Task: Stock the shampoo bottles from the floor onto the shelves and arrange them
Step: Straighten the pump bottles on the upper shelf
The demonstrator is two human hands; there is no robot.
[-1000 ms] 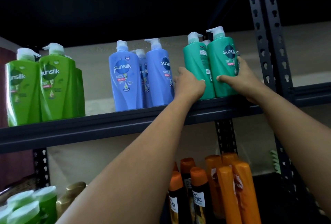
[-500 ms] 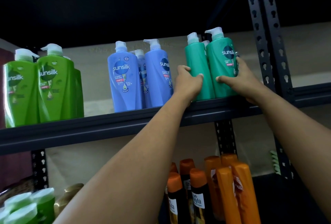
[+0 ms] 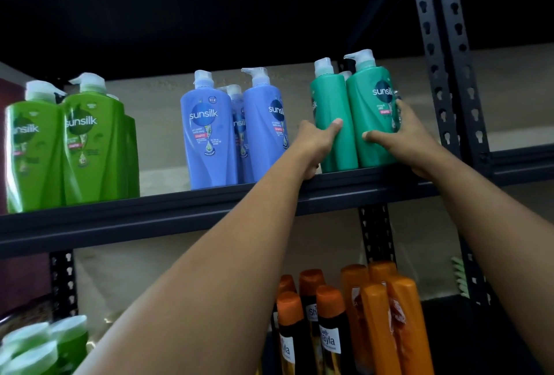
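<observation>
On the upper shelf (image 3: 209,209), the left hand (image 3: 314,147) wraps one teal bottle (image 3: 332,123) and the right hand (image 3: 404,138) clasps the neighbouring teal bottle (image 3: 370,117), hard against the upright post (image 3: 443,75). Blue bottles (image 3: 209,135) stand just left; green bottles (image 3: 75,147) farther left; orange bottles (image 3: 398,323) below.

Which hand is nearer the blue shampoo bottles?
Left. The left hand sits just right of the blue bottles, gripping a teal bottle; the right hand is further right, on the outer teal bottle.
</observation>
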